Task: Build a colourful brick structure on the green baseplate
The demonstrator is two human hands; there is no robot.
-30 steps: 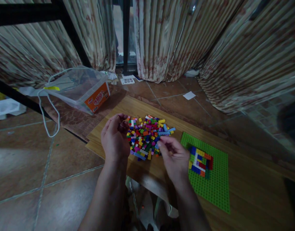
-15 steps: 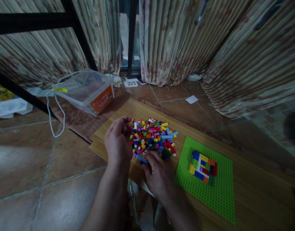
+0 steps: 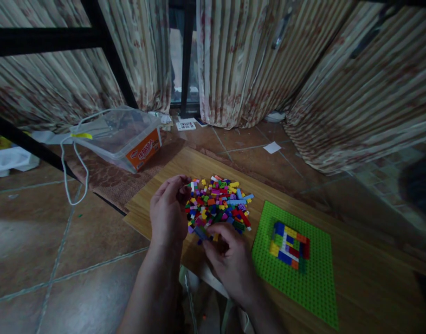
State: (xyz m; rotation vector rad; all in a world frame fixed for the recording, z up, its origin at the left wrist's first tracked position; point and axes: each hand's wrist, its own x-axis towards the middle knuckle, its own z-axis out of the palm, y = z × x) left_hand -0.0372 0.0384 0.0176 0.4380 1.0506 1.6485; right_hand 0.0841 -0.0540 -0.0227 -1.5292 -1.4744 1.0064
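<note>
A heap of small coloured toy bricks (image 3: 216, 202) lies on the wooden board. At its near edge, my right hand (image 3: 229, 260) pinches a long blue brick (image 3: 200, 233) between thumb and fingers. My left hand (image 3: 168, 208) is at the heap's left side with its fingers curled in. Whatever it may hold is hidden by the hand. To the right, a green baseplate (image 3: 317, 287) bears a flat block of joined bricks (image 3: 287, 244) in blue, yellow, white, red and orange.
The wooden board (image 3: 369, 283) runs across to the right. Beyond its left end, a clear plastic box (image 3: 115, 139) with an orange label and a white cord handle stands on a brown mat (image 3: 110, 183). Striped curtains (image 3: 241, 60) hang behind. Paper scraps (image 3: 272, 147) lie on the tiles.
My right hand now has the long blue brick lifted and tilted at the heap's edge. My left hand stays curled in nearly the same place. The whole view has shifted slightly.
</note>
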